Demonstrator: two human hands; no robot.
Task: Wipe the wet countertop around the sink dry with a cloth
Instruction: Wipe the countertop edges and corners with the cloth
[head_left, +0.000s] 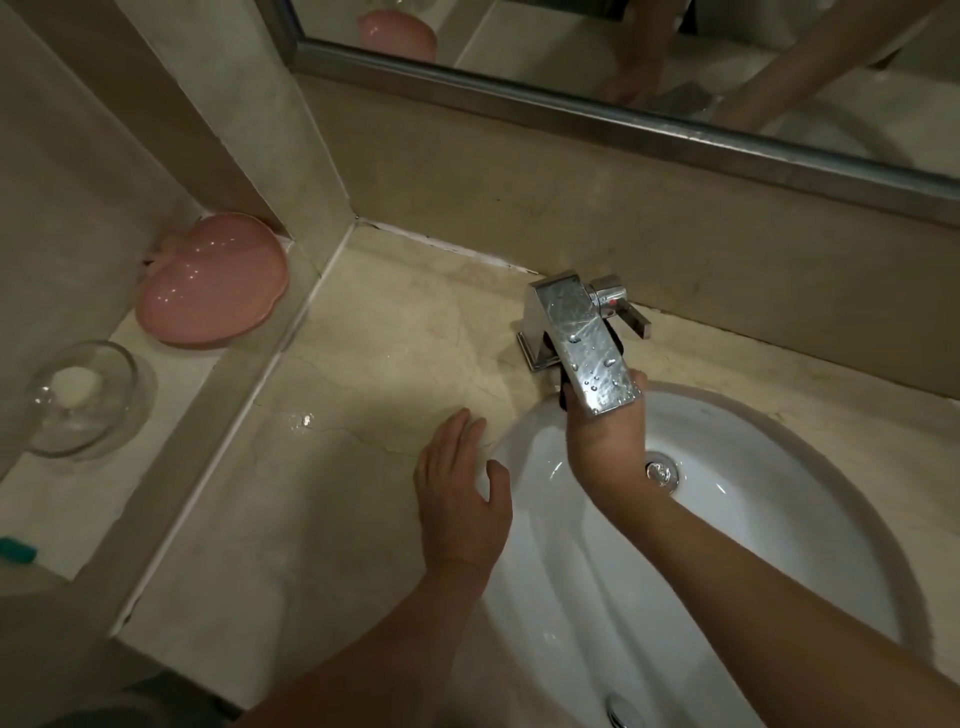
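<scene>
On ledge: glass bowl (85, 397) holds white lump (soap?); left hand (460, 488) flat, right hand (605, 441) fingers hidden.

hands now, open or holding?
Left hand: open, flat on the counter.
Right hand: under the faucet; grip cannot be told.

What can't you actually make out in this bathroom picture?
- Cloth: in the head view, only a dark scrap shows under the faucet, which hides the right hand's fingers.
- Blue object on the ledge: cut off by the left edge.
- White lump in the glass bowl: too blurred to identify.
- Sink: its near side is cut off by the bottom edge.
</scene>
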